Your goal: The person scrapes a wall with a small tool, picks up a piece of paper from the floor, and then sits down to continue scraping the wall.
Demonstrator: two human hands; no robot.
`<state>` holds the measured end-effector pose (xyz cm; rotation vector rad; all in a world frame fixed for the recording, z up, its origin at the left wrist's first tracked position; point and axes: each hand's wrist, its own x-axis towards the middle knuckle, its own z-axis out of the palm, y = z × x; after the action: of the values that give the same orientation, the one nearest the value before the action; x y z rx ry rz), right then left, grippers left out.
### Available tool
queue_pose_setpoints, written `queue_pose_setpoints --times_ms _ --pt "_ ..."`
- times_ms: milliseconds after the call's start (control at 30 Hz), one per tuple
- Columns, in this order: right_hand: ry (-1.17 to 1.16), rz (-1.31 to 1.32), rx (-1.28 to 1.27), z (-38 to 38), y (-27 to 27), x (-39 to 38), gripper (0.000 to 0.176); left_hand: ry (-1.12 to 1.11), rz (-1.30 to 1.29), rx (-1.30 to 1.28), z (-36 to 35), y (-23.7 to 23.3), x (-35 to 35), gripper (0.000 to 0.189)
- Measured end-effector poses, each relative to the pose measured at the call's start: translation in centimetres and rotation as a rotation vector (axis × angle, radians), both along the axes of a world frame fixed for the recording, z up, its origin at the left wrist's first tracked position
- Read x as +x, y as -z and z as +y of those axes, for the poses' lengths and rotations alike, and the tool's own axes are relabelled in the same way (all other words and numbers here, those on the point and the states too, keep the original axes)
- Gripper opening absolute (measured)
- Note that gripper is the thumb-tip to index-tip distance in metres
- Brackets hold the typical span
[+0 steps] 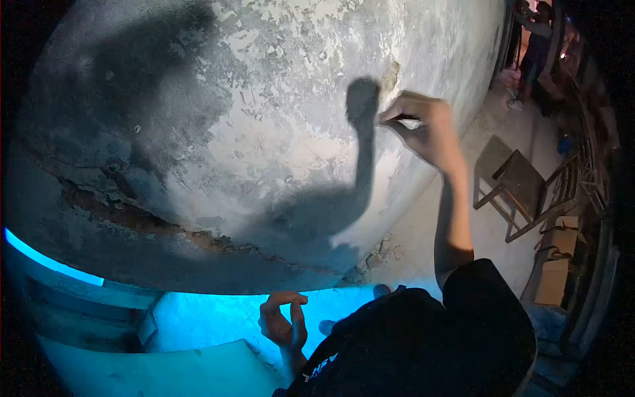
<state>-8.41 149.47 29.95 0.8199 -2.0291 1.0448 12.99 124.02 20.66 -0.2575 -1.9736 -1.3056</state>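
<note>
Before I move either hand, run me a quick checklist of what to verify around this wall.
1. Right hand raised near the wall: ok.
2. Right hand touching the wall: cannot tell; the gap is unclear.
3. Left hand empty: cannot tell; it is curled, with nothing clearly visible in it.
4. Wall surface sound: not ok; it is patchy, with a rough crack lower down.
5. Wall free of shadow: not ok; an arm's shadow falls across it.
6. Chair apart from the right arm: ok.

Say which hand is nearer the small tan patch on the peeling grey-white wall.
Right. The right hand is raised just below the patch; the left hand is far lower, over blue-lit floor.
</note>
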Motion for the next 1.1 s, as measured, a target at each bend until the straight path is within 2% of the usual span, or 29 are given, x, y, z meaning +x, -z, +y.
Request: queue_pose_setpoints --times_ms 67,133,167,200,267,333,367,467,533,567,600,667,733,800,867,900,933,1000,1033,1100 --pt "0.077 -0.067 -0.18 1.1 -1.5 1.8 0.017 -0.026 -0.019 0.002 -0.1 0.3 0.2 0.016" --pt "0.132 -0.039 -0.157 0.7 -0.6 1.5 0.019 -0.044 -0.037 0.003 0.0 0.4 0.1 0.016" --pt "0.124 -0.014 -0.011 -1.0 1.0 0.0 0.02 -0.053 -0.058 0.018 0.2 0.3 0.2 0.016" --pt "0.096 -0.112 0.109 -3.4 2.5 -1.3 0.022 -0.062 -0.081 0.03 0.4 0.2 0.4 0.015" --pt "0.085 0.022 0.217 -1.9 2.1 -1.2 0.021 -0.041 -0.059 0.054 0.7 0.0 0.3 0.014" --pt "0.058 -0.056 0.041 0.3 0.3 -0.6 0.017 -0.024 -0.038 0.079 0.5 0.1 0.3 0.013" --pt "0.023 -0.005 -0.103 1.3 -0.4 -0.1 0.014 -0.035 -0.042 0.069 0.3 0.3 0.4 0.012" --pt "0.113 -0.017 -0.23 1.9 -0.6 1.2 0.017 -0.049 -0.049 0.048 0.0 0.4 0.5 0.011" --pt "-0.058 -0.086 0.011 -2.5 2.8 -1.3 0.023 -0.053 -0.062 0.039 0.2 0.3 0.9 0.011" --pt "0.051 -0.029 0.143 -2.5 3.1 -1.5 0.029 -0.048 -0.06 0.027 0.2 0.3 1.0 0.01" --pt "0.054 -0.018 0.142 -1.9 2.5 -1.4 0.029 -0.042 -0.044 0.02 0.4 0.3 0.7 0.01" --pt "0.03 -0.092 0.088 0.2 0.5 -0.5 0.027 -0.056 -0.066 0.023 0.5 0.2 0.8 0.009" --pt "0.021 -0.087 -0.191 1.6 -0.8 0.5 0.021 -0.069 -0.092 0.029 0.4 0.4 1.0 0.009" --pt "0.078 -0.093 -0.257 2.1 -0.4 0.7 0.02 -0.114 -0.124 0.032 0.3 0.7 1.0 0.009" --pt "-0.008 -0.07 0.001 -1.5 2.4 -1.4 0.019 -0.103 -0.131 0.069 0.7 0.5 0.9 0.009" --pt "0.029 -0.083 0.14 -2.5 3.3 -1.7 0.018 -0.094 -0.14 0.103 0.7 0.4 1.0 0.009" --pt "0.033 -0.081 0.138 -2.0 3.0 -1.5 0.018 -0.09 -0.137 0.102 0.6 0.4 1.0 0.009" --pt "0.024 -0.103 0.077 0.1 1.6 -0.7 0.013 -0.12 -0.113 -0.06 0.4 0.2 1.0 0.01" --pt "0.036 -0.068 -0.031 1.1 0.8 -0.1 0.02 -0.116 -0.113 -0.059 0.3 0.4 0.8 0.01" --pt "0.046 -0.096 -0.175 1.9 0.4 0.5 0.023 -0.108 -0.1 0.048 0.1 0.7 0.8 0.01"
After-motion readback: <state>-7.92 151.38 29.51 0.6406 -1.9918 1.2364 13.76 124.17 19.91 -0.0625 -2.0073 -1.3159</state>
